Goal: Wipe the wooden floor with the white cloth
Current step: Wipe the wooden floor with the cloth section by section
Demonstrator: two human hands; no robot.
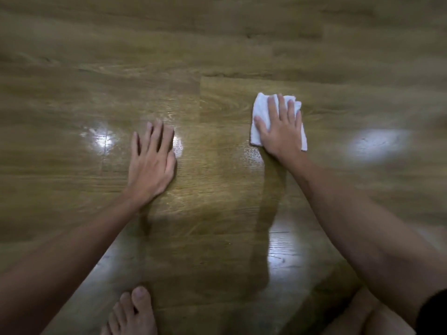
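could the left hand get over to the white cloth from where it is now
Probably yes. The left hand lies flat on the wooden floor, and only bare floor separates it from the white cloth. The right hand covers most of the cloth, leaving its left edge exposed.

No text, label, brand, number or sign can be read anywhere; nothing legible is carried by the wooden floor (pixel 217 56) or by the white cloth (pixel 261 110) lying on it.

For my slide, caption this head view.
Right hand presses white cloth on wooden floor; left hand rests flat.
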